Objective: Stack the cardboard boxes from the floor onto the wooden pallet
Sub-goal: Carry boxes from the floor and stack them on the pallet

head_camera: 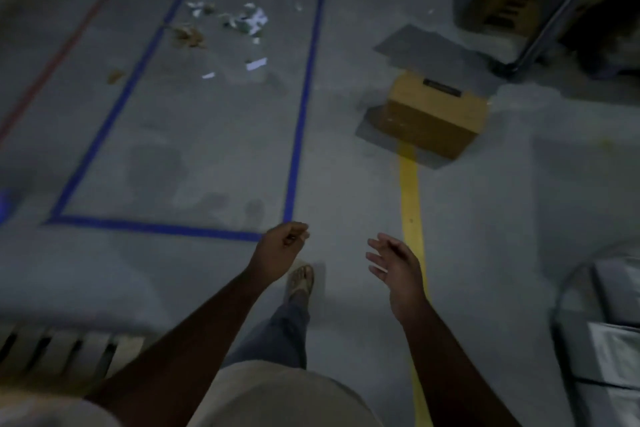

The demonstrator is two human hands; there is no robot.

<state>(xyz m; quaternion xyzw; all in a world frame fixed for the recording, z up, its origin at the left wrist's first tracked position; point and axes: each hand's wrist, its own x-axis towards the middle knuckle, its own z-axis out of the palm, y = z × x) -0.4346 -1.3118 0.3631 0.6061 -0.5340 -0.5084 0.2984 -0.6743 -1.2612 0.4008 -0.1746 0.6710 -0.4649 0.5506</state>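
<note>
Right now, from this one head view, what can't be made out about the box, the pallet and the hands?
- Cardboard box: dark label on top blurred, unreadable; its far side hidden.
- Wooden pallet: only a slatted corner shows, cut off by the left and bottom edges; its load is unseen.
- Left hand: fingers curled, motion-blurred; whether it holds something small is unclear.
- Right hand: open, empty.

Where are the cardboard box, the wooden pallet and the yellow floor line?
cardboard box (437, 104): head view, its top face.
wooden pallet (62, 350): head view, a pale slat.
yellow floor line (410, 191): head view, mid-stripe.
</note>
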